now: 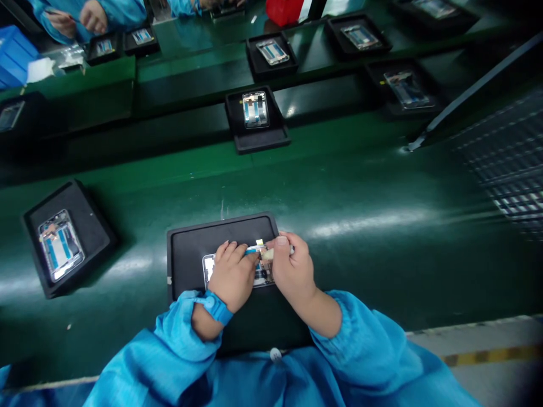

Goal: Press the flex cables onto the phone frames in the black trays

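Note:
An opened phone body (209,268) with its inner parts exposed lies in a black tray (186,249) in front of me. My left hand (235,273) rests across the phone with its fingers stretched out, hiding its middle. At the phone's right end, my right hand (296,268) is closed in a pinch round a small pale stick-like tool (267,255), its tip against the copper-coloured parts. Most of the tool is covered by my fingers. A small yellow tab (259,242) sticks up at the phone's upper edge.
Another tray (85,220) holding an opened phone (61,245) stands at left. Beyond, a tray (271,138) and several others with phones line the dark belts. A slanted metal bar (475,87) and dark mesh (513,169) are at right. Across, a co-worker's hands (94,17) show.

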{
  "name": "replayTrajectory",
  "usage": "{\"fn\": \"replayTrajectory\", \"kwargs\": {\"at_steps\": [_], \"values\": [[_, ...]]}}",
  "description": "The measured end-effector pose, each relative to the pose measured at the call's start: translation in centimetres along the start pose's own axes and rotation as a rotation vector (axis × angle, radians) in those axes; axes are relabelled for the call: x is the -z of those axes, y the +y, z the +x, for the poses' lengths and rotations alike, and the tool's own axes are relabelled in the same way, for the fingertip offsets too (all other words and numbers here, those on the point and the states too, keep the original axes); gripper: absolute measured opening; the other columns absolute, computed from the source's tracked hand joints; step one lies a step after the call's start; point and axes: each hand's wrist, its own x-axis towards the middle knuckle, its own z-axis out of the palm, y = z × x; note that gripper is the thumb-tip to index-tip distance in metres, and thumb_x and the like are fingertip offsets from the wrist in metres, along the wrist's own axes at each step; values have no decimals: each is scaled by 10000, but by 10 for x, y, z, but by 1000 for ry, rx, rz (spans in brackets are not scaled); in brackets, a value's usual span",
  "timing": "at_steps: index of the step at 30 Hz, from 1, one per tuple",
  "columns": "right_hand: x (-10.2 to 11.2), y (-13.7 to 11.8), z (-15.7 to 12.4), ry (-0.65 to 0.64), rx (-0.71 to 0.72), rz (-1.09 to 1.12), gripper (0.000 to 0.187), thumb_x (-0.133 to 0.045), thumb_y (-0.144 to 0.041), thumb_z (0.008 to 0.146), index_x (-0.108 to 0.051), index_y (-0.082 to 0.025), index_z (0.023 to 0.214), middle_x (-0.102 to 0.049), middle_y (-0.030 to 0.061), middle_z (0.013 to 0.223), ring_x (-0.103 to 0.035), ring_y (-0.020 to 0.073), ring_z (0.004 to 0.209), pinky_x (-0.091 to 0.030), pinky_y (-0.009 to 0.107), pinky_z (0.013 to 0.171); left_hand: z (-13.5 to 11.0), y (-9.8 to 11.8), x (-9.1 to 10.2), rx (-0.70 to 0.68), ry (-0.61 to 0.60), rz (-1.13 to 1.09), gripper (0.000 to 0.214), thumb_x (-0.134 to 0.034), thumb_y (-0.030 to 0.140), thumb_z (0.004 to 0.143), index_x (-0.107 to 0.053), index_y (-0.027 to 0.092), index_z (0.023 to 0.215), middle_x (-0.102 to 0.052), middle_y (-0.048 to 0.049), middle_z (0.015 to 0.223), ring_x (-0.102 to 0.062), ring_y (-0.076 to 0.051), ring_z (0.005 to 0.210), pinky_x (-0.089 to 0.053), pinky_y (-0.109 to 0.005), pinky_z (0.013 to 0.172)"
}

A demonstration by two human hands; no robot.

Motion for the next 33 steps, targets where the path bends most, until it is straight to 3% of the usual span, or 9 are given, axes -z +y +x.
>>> {"fn": "replayTrajectory", "kwargs": {"at_steps": [33], "values": [[1, -8, 1, -28, 63, -38, 262, -393, -390, 822, -548, -189, 888, -669, 85, 793, -635, 208, 737, -512, 345, 655, 2, 3, 3, 39, -68, -13, 200, -463, 212, 807, -630, 229, 916, -611, -58, 976, -513, -235, 957, -357, -456, 915]]}}
